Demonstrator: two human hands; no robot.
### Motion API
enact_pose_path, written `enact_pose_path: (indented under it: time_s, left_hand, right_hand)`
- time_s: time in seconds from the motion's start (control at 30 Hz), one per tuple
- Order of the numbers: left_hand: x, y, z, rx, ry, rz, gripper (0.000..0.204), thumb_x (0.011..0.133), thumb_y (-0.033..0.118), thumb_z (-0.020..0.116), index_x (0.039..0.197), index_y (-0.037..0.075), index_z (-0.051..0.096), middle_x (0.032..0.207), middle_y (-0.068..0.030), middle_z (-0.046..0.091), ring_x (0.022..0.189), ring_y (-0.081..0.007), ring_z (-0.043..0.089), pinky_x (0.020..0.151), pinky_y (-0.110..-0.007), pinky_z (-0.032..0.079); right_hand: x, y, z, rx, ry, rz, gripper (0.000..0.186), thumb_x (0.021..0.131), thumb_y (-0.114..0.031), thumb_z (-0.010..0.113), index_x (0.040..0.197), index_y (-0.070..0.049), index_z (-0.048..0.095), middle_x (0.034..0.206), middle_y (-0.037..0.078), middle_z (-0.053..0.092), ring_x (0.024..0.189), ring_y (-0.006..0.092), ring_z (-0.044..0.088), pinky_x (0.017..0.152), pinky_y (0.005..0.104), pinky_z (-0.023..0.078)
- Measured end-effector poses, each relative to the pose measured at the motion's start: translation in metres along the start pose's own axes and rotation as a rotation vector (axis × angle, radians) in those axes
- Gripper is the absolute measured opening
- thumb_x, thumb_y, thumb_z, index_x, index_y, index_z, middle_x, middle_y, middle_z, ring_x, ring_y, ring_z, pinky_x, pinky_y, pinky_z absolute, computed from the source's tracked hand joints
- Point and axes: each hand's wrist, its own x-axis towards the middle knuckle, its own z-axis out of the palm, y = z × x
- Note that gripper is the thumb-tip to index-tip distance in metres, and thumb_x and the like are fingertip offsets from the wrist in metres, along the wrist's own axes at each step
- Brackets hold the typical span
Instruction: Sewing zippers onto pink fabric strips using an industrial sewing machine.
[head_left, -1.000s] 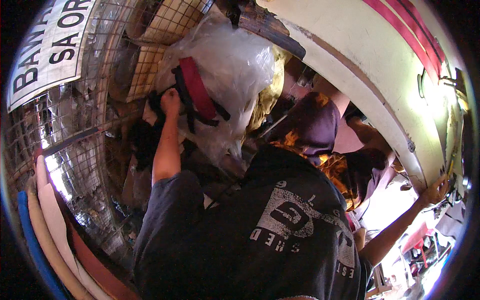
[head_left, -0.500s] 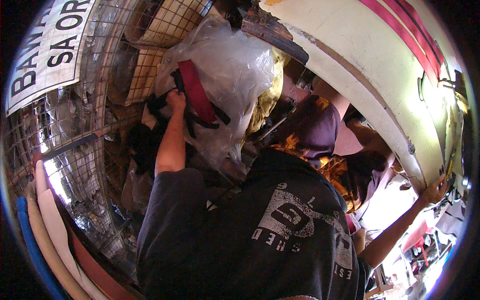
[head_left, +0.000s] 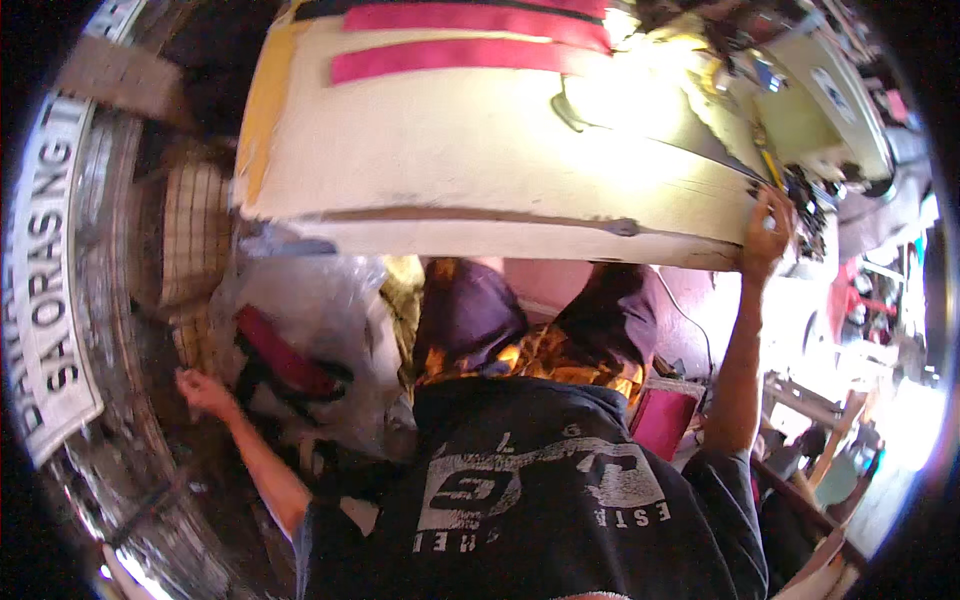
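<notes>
My left hand [head_left: 203, 394] is low at the left, beside a clear plastic bag [head_left: 345, 310]. Its fingers are too dark and smeared to read. On the bag lies a dark red strip [head_left: 285, 355] with black strips [head_left: 262, 385] around it, apart from the hand. My right hand [head_left: 768, 235] is at the right end of the cream worktable [head_left: 430, 160], fingers bent together over its near corner. What they hold, if anything, is hidden. Just past the fingertips lies a slim yellow and black tool [head_left: 768, 165].
Two pink-red strips [head_left: 460, 60] lie along the table's far side. A black cord-like loop [head_left: 567, 108] rests in the bright glare. Wire mesh and a lettered sign [head_left: 60, 300] line the left. My knees [head_left: 465, 315] are under the near edge. A red box-like thing [head_left: 662, 418] stands near my right elbow.
My view has turned rightward, bringing the table across the top. My left hand has come away from the black strips, moving left of the bag. My right hand stays at the table's corner.
</notes>
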Motion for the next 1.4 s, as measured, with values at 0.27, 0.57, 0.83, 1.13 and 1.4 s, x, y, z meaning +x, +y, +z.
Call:
enact_pose_path:
  time_s: [0.27, 0.57, 0.83, 1.13, 1.4]
  left_hand:
    - [0.041, 0.412, -0.069, -0.511, -0.314, 0.685, 0.033, 0.106, 0.016, 0.051, 0.132, 0.002, 0.066, 0.127, -0.0136, 0.065, 0.109, -0.026, 0.064, 0.093, -0.039, 0.053]
    - [-0.029, 0.59, -0.01, -0.658, -0.682, 1.298, 0.036, 0.089, 0.002, 0.067, 0.124, 0.009, 0.069, 0.101, -0.011, 0.06, 0.091, -0.0308, 0.066, 0.08, -0.043, 0.056]
    - [-0.021, 0.598, -0.009, -0.574, -0.757, 1.304, 0.032, 0.085, 0.003, 0.07, 0.118, 0.005, 0.071, 0.099, -0.0097, 0.057, 0.091, -0.0285, 0.063, 0.077, -0.042, 0.055]
    - [-0.016, 0.643, 0.0, -0.771, -0.722, 1.313, 0.025, 0.088, 0.005, 0.069, 0.112, 0.005, 0.073, 0.107, -0.0086, 0.063, 0.103, -0.0275, 0.061, 0.094, -0.042, 0.05]
    - [-0.027, 0.685, 0.037, -0.856, -0.685, 1.56, 0.017, 0.086, 0.012, 0.067, 0.1, 0.005, 0.072, 0.106, -0.0099, 0.066, 0.098, -0.0284, 0.063, 0.091, -0.039, 0.054]
  right_hand:
    - [0.013, -0.074, -0.02, -0.121, 0.101, -0.03, 0.014, 0.09, -0.004, 0.07, 0.103, -0.004, 0.076, 0.11, 0.01, 0.073, 0.106, 0.0294, 0.065, 0.097, 0.0414, 0.049]
    - [0.009, -0.165, -0.027, 0.316, -0.292, -0.379, 0.034, 0.08, -0.001, 0.071, 0.114, -0.004, 0.069, 0.119, 0.015, 0.066, 0.107, 0.0353, 0.065, 0.09, 0.0466, 0.055]
    - [0.047, -0.191, 0.015, 0.436, -0.343, -0.537, 0.039, 0.084, -0.007, 0.071, 0.123, -0.005, 0.066, 0.124, 0.012, 0.067, 0.108, 0.0307, 0.065, 0.092, 0.0429, 0.052]
    - [0.049, -0.19, 0.03, 0.389, -0.462, -0.527, 0.036, 0.091, -0.018, 0.068, 0.124, -0.004, 0.064, 0.127, 0.013, 0.067, 0.113, 0.0298, 0.063, 0.098, 0.0434, 0.049]
    - [0.053, -0.198, 0.022, 0.312, -0.527, -0.499, 0.044, 0.091, -0.025, 0.071, 0.13, -0.007, 0.063, 0.133, 0.01, 0.064, 0.12, 0.0274, 0.059, 0.1, 0.0413, 0.044]
